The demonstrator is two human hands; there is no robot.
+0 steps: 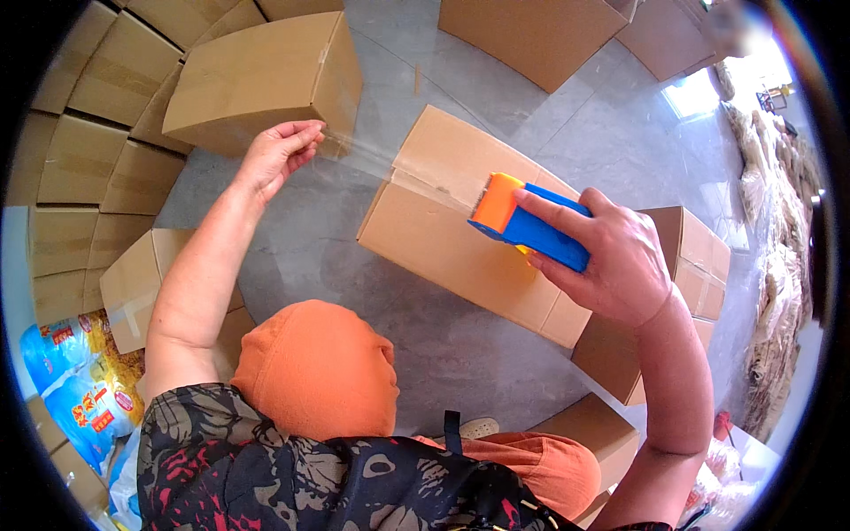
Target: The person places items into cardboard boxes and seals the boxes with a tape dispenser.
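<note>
A closed cardboard box lies at an angle on the floor in front of me. My right hand grips a blue and orange packing tape dispenser, its toothed edge over the middle of the box top. Between the fingertips of my left hand is the end of a strip of clear tape, which stretches from there to the box's left end. Clear tape also shows along the seam of the top; whether it is pressed down under the dispenser is hidden.
Another closed box stands at the upper left, before stacked cartons. More boxes stand at the top and right. Printed plastic bags lie at the lower left. Plastic-wrapped bundles line the right side.
</note>
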